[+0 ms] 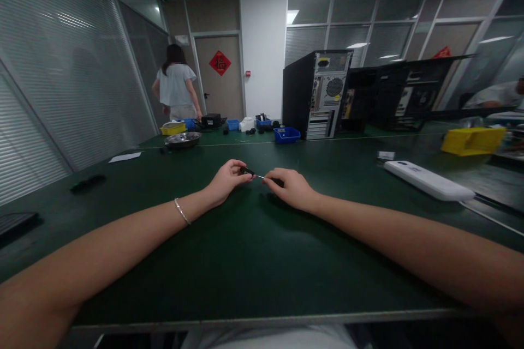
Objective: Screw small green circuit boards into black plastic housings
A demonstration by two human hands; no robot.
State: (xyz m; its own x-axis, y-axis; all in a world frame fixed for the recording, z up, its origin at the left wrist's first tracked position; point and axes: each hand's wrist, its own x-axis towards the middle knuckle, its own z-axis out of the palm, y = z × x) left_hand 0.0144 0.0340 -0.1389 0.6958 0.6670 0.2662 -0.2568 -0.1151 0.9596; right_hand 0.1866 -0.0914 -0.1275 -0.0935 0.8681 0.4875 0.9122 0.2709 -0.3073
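Between thumb and fingers, my left hand [226,182] pinches a small black part [246,171] whose kind I cannot make out. My right hand [292,190] is closed round the dark handle of what looks like a small screwdriver [259,176]. Its thin metal shaft points left and meets the black part or ends right beside it. Most of the handle is hidden by my right fingers. Both hands are just above the green table [229,262], near its middle.
Computer cases [323,95] stand at the back right, beside a blue bin [286,134]. A metal bowl [182,140] lies back left. To the right are a long white device [428,180] with a cable and a yellow bin [472,140]. A person [177,84] stands beyond the table.
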